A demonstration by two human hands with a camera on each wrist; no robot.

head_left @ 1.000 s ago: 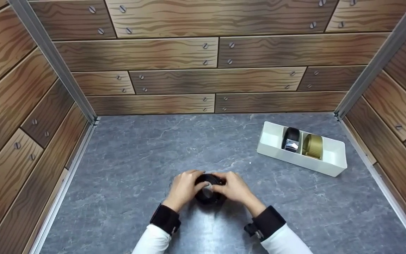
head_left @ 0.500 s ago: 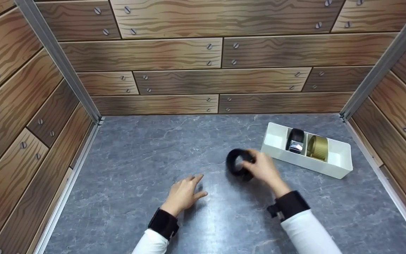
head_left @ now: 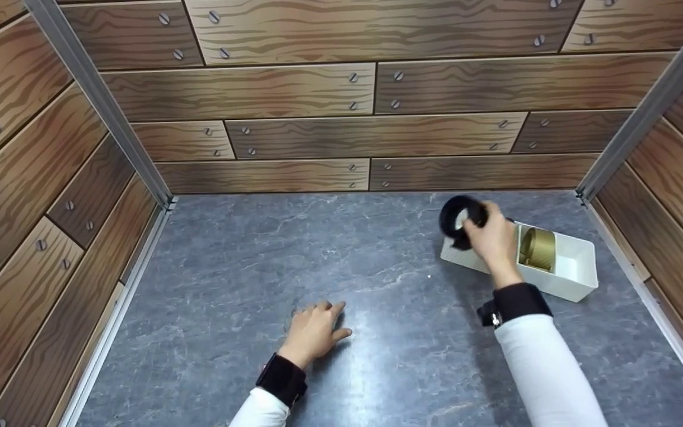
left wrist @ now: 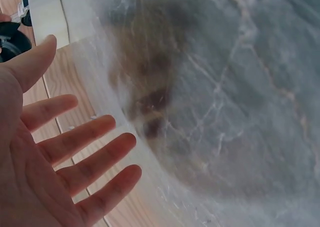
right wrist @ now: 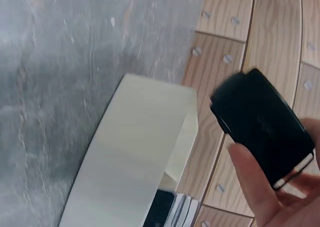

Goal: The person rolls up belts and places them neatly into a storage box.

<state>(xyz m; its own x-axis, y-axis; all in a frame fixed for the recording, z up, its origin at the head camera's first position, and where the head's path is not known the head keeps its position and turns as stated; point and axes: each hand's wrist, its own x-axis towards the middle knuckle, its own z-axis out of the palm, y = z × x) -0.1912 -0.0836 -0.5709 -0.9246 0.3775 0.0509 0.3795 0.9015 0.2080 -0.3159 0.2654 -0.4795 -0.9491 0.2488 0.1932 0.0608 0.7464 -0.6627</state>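
Note:
My right hand (head_left: pixel 494 238) pinches a rolled-up black belt (head_left: pixel 449 214) by its side, thumb inside the coil. It holds the belt above the left end of a white divided box (head_left: pixel 581 284). In the right wrist view the belt (right wrist: pixel 262 127) is seen side-on, with a thin metal loop near the fingers. An olive-gold rolled belt (head_left: pixel 542 250) stands in one compartment. Another black belt (right wrist: pixel 159 207) with a silver buckle is in the box, mostly hidden by my hand in the head view. My left hand (head_left: pixel 312 331) is over the grey tabletop, fingers spread, holding nothing.
The box's right-end compartment (head_left: pixel 568 267) shows its bare floor. Wood-patterned panels (head_left: pixel 294 136) close in the back and both sides of the grey marbled surface (head_left: pixel 246 255). Metal rails run along the corners and side edges.
Both hands held the rolled black belt at the front middle. The left hand let go and stayed there; the right hand carried the belt right and away to over the box.

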